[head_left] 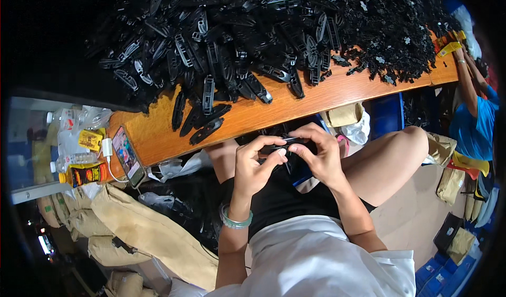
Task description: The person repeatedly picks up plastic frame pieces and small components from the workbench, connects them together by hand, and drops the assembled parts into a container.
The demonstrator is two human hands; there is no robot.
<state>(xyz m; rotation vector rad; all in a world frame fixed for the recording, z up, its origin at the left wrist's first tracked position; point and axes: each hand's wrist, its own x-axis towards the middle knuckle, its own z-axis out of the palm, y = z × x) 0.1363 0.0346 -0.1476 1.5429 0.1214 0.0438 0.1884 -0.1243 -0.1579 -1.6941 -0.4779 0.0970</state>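
Observation:
Above my lap, just off the table's near edge, my left hand (257,162) and my right hand (319,152) pinch a small black plastic part (273,149) between thumbs and fingertips. My fingers cover much of it, so its full shape is hidden. On the wooden table (295,102) beyond lies a heap of long black plastic pieces (208,94) with oval and slotted frames. Farther right, a pile of small black clip-like parts (387,39) spreads over the tabletop.
At the table's left end lie a phone (128,157) with a white cable, plastic bottles (79,160) and a yellow packet (91,139). Paper sacks (147,223) fill the lower left. A blue bin (387,112) stands under the table. Another person in blue (474,123) reaches in at right.

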